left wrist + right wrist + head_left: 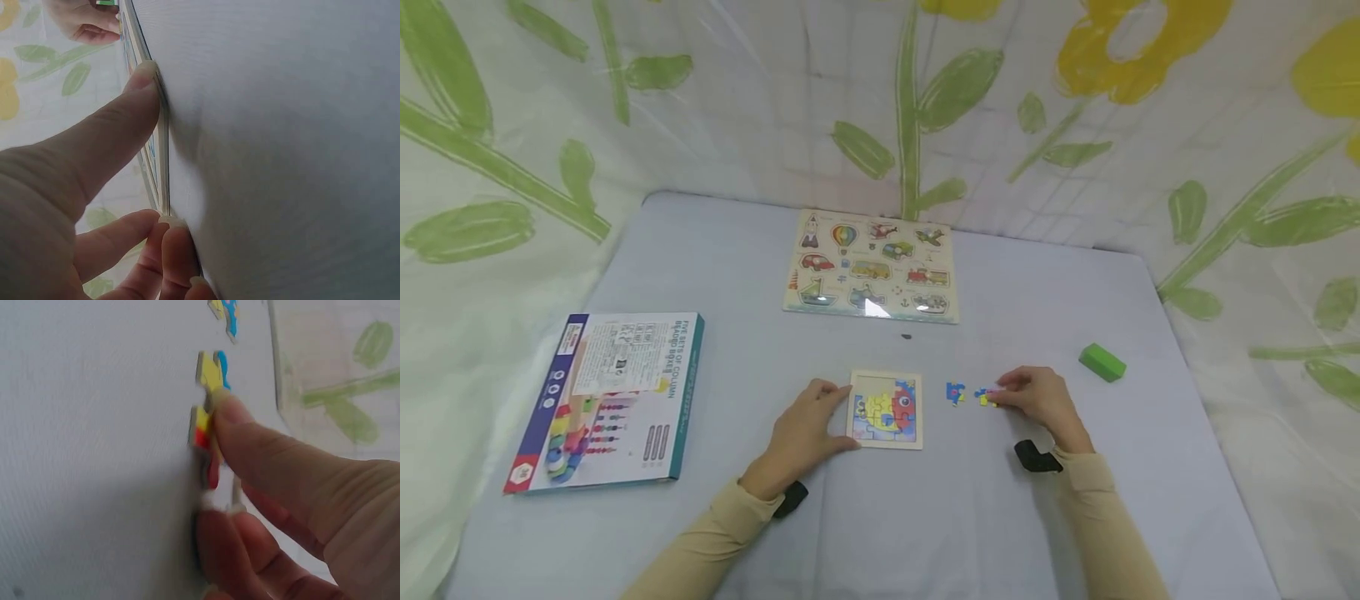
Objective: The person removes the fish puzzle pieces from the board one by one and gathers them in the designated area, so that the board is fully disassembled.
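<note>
A small square jigsaw puzzle tray [887, 445] lies flat near the middle of the table, largely filled with a colourful fish picture; its upper left part shows bare board. My left hand [801, 429] holds the tray along its left side, thumb at the near corner and fingers at the far one. To the right, my right hand [1041, 400] pinches a yellow, blue and red jigsaw piece [211, 372] at the tabletop, its thumb covering part of it. Another jigsaw piece [955, 393], mostly blue, lies between that hand and the tray.
A wooden vehicle puzzle board [871, 262] lies toward the back of the table. On the left is a flat toy box [617, 408], and a green block [1102, 362] sits beyond my right hand. A flower-painted curtain [760, 108] borders the table's far edge.
</note>
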The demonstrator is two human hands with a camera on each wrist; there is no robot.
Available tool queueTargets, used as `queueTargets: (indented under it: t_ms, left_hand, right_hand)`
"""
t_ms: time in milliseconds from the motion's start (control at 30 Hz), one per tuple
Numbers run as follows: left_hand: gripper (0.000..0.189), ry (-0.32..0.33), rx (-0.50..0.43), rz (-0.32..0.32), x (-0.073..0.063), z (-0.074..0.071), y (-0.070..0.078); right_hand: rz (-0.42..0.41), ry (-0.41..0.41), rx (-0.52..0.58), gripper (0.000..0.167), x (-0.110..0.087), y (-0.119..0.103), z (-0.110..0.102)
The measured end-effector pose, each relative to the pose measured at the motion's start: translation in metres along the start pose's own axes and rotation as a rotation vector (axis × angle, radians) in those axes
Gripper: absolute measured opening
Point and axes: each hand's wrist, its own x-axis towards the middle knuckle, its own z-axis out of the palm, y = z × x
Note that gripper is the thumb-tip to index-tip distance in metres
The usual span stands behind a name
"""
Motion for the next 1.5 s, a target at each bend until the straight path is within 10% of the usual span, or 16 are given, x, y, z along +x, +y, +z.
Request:
queueTargets:
  t_ms: [233, 400, 600, 1500]
  left_hand:
    - [0.081, 0.006, 0.02, 0.021, -0.001, -0.002, 0.001]
    - [0.081, 0.007, 0.026, 0.013, -0.002, -0.004, 0.002]
    - [0.08, -0.006, 0.021, 0.015, 0.001, -0.002, 0.004]
    - [0.084, 0.032, 0.048, 0.035, -0.002, 0.003, -0.001]
  right_hand:
    - [-0.102, 0.115, 0.03, 0.04, -0.013, -0.023, 0.01]
    - [-0.274, -0.008, 0.033, 0.031, -0.015, -0.07, 0.042]
    - [-0.245, -0.052, -0.076, 0.03, -0.008, -0.101, 0.068]
    - [-0.253, -0.13, 0.05, 0.032, 0.006, -0.1, 0.076]
